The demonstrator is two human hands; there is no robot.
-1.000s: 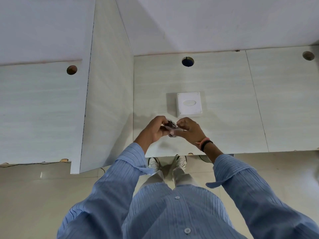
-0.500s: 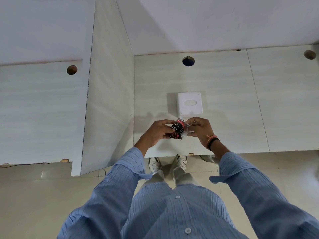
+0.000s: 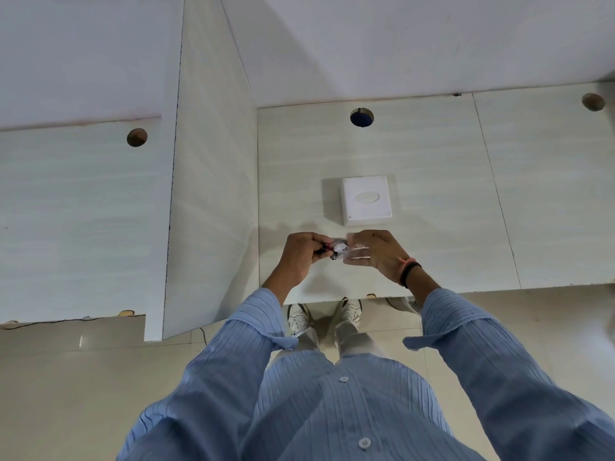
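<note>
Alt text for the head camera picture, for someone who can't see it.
A person's left hand and right hand grip a small crinkled packet between them over a pale desk. A white box sits on the desk beyond the hands; blue sleeves fill the foreground.

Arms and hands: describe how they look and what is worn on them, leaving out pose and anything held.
The left hand and right hand are bare, ungloved. The left sleeve and right sleeve are long, light blue, finely ribbed, with open cuffs flaring at the wrists. The right wrist bears an orange thread band and a black band.
</note>
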